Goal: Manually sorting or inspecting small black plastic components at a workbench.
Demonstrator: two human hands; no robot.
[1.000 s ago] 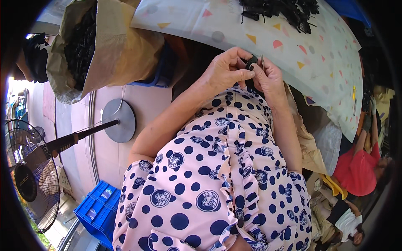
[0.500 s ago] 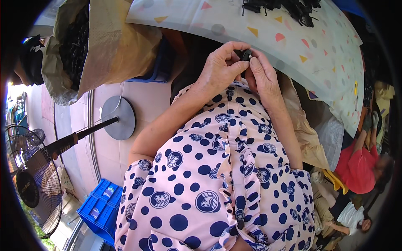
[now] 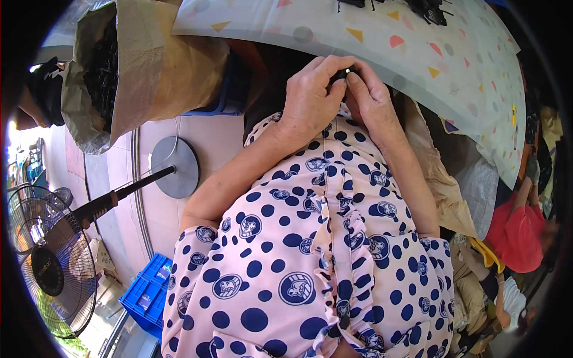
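Note:
Close to the table edge, both hands meet around a small black piece (image 3: 342, 74) with a whitish spot on it. My left hand (image 3: 311, 92) has its fingers bent over the piece, with the thumb pressed in from below. My right hand (image 3: 371, 98) grips the other side, its thumb by the pale spot. Fingers cover most of the piece, so its exact kind cannot be made out. Beyond the hands, several thin black pieces (image 3: 428, 9) lie heaped on the patterned table cover (image 3: 334, 27).
A woven sack (image 3: 152, 65) of black pieces stands at the left, beside a blue bin (image 3: 230, 89). A standing fan (image 3: 51, 268) and a blue crate (image 3: 146, 292) are lower left. Brown paper (image 3: 439, 179) hangs at the right; a person in red (image 3: 518, 238) is beyond.
My fingers have closed further over the black piece, so less of it shows. The hands sit slightly higher in view, and the table heap has shifted toward the top edge.

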